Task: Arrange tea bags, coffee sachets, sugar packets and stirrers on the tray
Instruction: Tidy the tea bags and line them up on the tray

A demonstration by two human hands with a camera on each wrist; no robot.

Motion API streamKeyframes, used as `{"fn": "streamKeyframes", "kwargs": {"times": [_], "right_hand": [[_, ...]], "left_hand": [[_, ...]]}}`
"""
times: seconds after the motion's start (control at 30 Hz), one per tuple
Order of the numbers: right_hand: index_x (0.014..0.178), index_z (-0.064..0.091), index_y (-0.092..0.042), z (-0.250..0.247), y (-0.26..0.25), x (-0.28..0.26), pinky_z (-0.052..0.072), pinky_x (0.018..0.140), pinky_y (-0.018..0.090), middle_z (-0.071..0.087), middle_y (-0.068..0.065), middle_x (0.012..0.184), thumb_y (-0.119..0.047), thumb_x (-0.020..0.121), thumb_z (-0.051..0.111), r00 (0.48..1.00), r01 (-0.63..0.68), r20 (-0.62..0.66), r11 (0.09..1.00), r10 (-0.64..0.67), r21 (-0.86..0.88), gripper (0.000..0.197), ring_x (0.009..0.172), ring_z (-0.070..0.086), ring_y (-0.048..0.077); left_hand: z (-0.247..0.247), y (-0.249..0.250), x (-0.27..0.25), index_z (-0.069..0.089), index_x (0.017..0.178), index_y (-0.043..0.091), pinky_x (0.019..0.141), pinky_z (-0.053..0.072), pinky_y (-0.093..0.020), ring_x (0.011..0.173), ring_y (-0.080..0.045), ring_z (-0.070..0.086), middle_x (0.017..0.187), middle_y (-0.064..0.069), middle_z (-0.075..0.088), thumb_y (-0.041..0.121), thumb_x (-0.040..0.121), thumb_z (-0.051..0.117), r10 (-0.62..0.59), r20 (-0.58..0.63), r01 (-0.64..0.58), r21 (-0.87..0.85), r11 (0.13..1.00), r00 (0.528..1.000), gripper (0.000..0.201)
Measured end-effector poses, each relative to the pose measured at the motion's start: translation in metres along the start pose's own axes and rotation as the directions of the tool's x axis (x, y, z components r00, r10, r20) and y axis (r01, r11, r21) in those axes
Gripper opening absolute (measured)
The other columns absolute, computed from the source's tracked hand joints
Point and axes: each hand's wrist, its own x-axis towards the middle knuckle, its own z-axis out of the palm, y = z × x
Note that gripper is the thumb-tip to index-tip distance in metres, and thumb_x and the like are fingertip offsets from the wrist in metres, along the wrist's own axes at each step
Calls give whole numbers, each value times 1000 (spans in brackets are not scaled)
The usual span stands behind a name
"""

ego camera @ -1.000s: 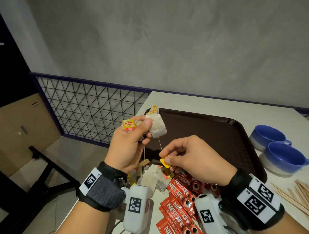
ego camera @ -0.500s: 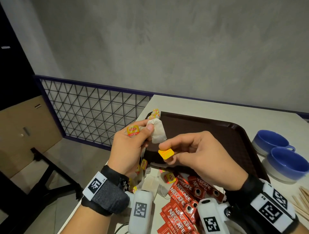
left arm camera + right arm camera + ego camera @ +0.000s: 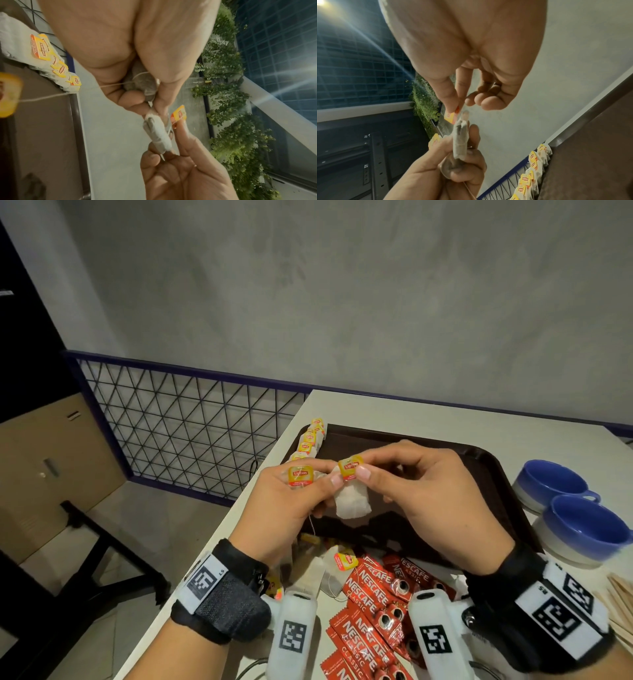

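Both hands raised over the near edge of the tray [image 3: 479, 460], meeting fingertip to fingertip.

Left hand [image 3: 287, 508]: grip clenched on a tea bag [image 3: 352, 503], thumb pressing its top against the curled fingers. A second bag [image 3: 142, 83] is bunched inside the same fist, and its tag [image 3: 300, 475] stands up behind the thumb. A string [image 3: 312, 525] hangs down below this grip.

Right hand [image 3: 435, 494]: thumb and forefinger pinch the yellow tag [image 3: 349, 470] of the held tea bag, right at the bag's top edge and touching the left thumb tip. The other fingers are loosely curled and hold nothing.

The bag hangs just below the two grips, over the tray, not resting on it.

Beyond the left grip: a row of tea bags [image 3: 310, 440] lies along the tray's far-left edge, tags up and overlapping.

Below the wrists, on the tabletop [image 3: 445, 419]: loose tea bags [image 3: 329, 570] and a scatter of red coffee sachets [image 3: 373, 604], off the tray.

Right of the right grip: two blue cups [image 3: 579, 529] just beside the tray. Wooden stirrers [image 3: 616, 594] lie by the right wrist.

Sugar packets: cannot tell from these views.
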Motion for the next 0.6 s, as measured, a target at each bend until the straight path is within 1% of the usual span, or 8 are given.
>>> {"fn": "streamKeyframes", "kwargs": {"times": [0.07, 0.13, 0.2, 0.3, 0.37, 0.43, 0.47, 0.6], "right_hand": [[101, 81, -29, 0, 2, 0, 54, 79, 27, 78, -9, 100, -26, 92, 76, 1000, -20, -2, 1000, 20, 18, 12, 93, 72, 10], [101, 80, -26, 1, 3, 0, 57, 78, 28, 79, -6, 99, -24, 92, 75, 999, -35, -11, 998, 35, 45, 11, 93, 73, 13], [102, 80, -22, 3, 5, 0, 61, 78, 31, 79, -1, 100, -21, 92, 75, 998, -59, -16, 994, 61, 95, 11, 93, 74, 19], [103, 79, -17, 4, 6, 0, 61, 75, 30, 79, 3, 99, -20, 91, 74, 995, -90, -30, 985, 95, 145, 13, 89, 75, 21], [103, 78, -16, 5, 7, 0, 63, 76, 34, 79, 5, 99, -21, 91, 75, 992, -111, -36, 980, 118, 165, 13, 90, 75, 24], [101, 78, -16, 6, 8, 0, 64, 79, 41, 78, 7, 98, -20, 90, 76, 989, -136, -37, 972, 145, 194, 12, 91, 75, 29], [100, 79, -16, 6, 8, 1, 63, 79, 43, 78, 8, 97, -20, 90, 77, 987, -145, -42, 969, 156, 203, 11, 90, 75, 31], [95, 80, -16, 6, 10, 4, 58, 74, 36, 77, 9, 93, -17, 89, 77, 980, -173, -50, 953, 191, 250, 7, 82, 70, 24]], "left_hand": [[-1, 0, -1, 81, 91, 18, 56, 46, -29, 66, -20, 58, 70, -11, 66, 22, 81, 78, -11, 13, 11, -17, 1000, 1000, 11], [-1, 0, -1, 82, 89, 21, 55, 46, -26, 66, -19, 60, 72, -10, 68, 20, 84, 82, -14, 18, 14, -20, 1000, 1000, 5], [-1, 0, -1, 81, 89, 23, 54, 47, -24, 65, -18, 61, 75, -12, 68, 20, 84, 80, -13, 21, 13, -20, 1000, 1000, 6], [0, -1, -1, 81, 88, 23, 54, 46, -25, 65, -17, 60, 77, -12, 69, 21, 84, 82, -10, 36, 11, -35, 999, 999, 5], [1, -1, -1, 81, 87, 24, 55, 46, -26, 64, -17, 60, 76, -10, 69, 22, 81, 80, -12, 30, 13, -38, 999, 999, 6], [2, -1, -1, 81, 86, 24, 55, 46, -26, 64, -16, 61, 74, -9, 69, 21, 81, 83, -13, 24, 14, -35, 999, 1000, 6], [2, -2, -1, 81, 86, 24, 55, 47, -26, 64, -17, 61, 74, -9, 69, 21, 81, 84, -14, 24, 15, -32, 999, 1000, 7], [2, -2, -2, 81, 87, 22, 56, 47, -26, 65, -19, 61, 74, -11, 69, 20, 80, 82, -16, 20, 17, -14, 1000, 1000, 8]]}}
